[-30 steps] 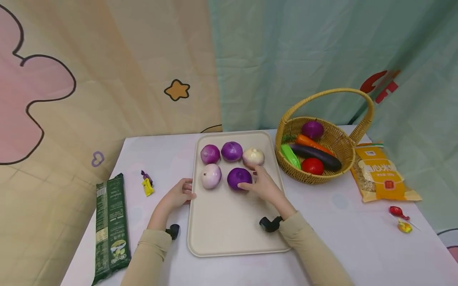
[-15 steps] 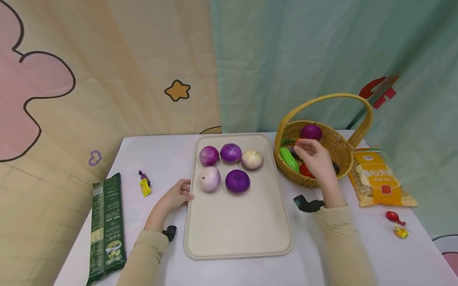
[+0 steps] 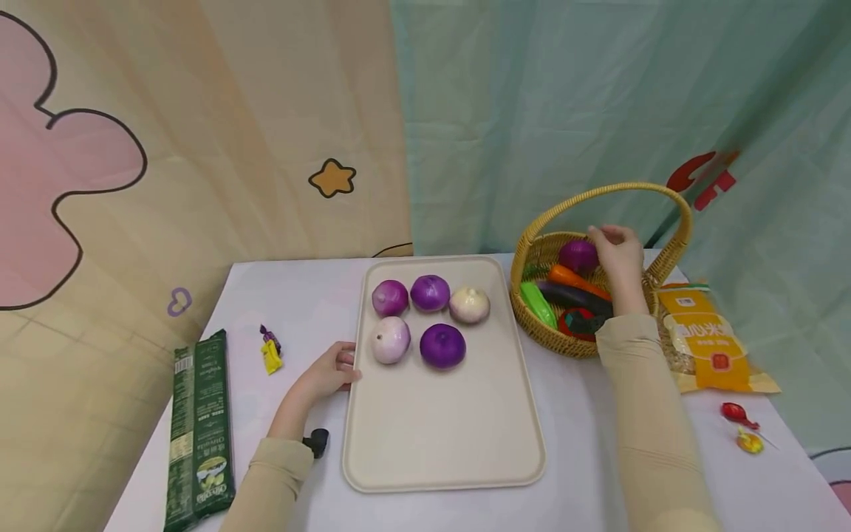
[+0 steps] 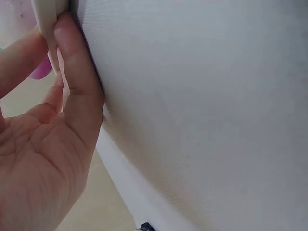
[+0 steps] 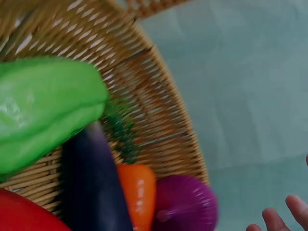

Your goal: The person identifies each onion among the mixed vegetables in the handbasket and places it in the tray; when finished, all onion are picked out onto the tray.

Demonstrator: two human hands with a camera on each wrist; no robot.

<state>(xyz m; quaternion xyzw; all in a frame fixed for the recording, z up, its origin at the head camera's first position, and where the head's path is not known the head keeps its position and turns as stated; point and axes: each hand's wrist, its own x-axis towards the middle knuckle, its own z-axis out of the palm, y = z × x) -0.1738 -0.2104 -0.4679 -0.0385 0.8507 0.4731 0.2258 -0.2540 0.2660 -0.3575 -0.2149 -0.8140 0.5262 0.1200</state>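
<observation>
My left hand (image 3: 327,375) grips the left rim of a beige tray (image 3: 442,451); in the left wrist view the thumb and fingers (image 4: 79,62) pinch its edge. On the tray sit several onions, among them a dark purple onion (image 3: 442,346), a pale onion (image 3: 469,305) and a whitish onion (image 3: 391,340). My right hand (image 3: 621,260) is over the wicker basket (image 3: 555,345), beside a purple onion (image 3: 577,256) at its back. In the right wrist view, its fingertips (image 5: 274,219) are apart from that purple onion (image 5: 185,204), holding nothing.
The basket also holds a green pepper (image 3: 538,303), a carrot (image 3: 565,277), an eggplant (image 3: 572,297) and a tomato (image 3: 573,322). Its tall handle (image 3: 618,188) arches above. A grain bag (image 3: 711,340) and candies (image 3: 739,415) lie right, a green packet (image 3: 201,428) left.
My right hand has left the dark purple onion on the tray and moved right and up, over the basket to its back. The left hand stays on the tray rim.
</observation>
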